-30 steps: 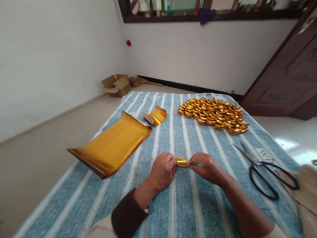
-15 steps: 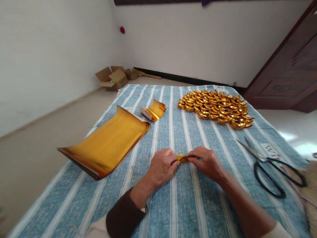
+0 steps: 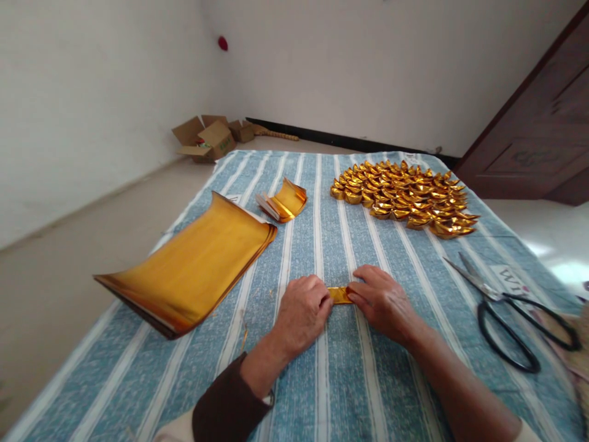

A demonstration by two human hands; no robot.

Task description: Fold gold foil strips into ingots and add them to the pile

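A narrow folded strip of gold foil paper (image 3: 340,295) lies flat on the striped cloth between my hands. My left hand (image 3: 304,312) is closed on its left end, thumb and fingers hiding that part. At the other end, my right hand (image 3: 380,301) pinches the strip with thumb and index finger. Farther off to the right stand many folded gold paper ingots (image 3: 400,196) in close rows. Large gold foil sheets (image 3: 193,264) lie stacked to the left, and a smaller curled stack of gold paper (image 3: 289,200) sits beyond them.
Black-handled scissors (image 3: 490,294) lie opened on the right of the blue-and-white striped tablecloth (image 3: 276,380). Cardboard boxes (image 3: 211,140) stand on the floor past the far left corner. A dark brown door (image 3: 529,135) is at the right.
The gold strip now lies flatter, with its upper face showing between my hands. My right hand has turned lower over its end. The camera view has shifted slightly.
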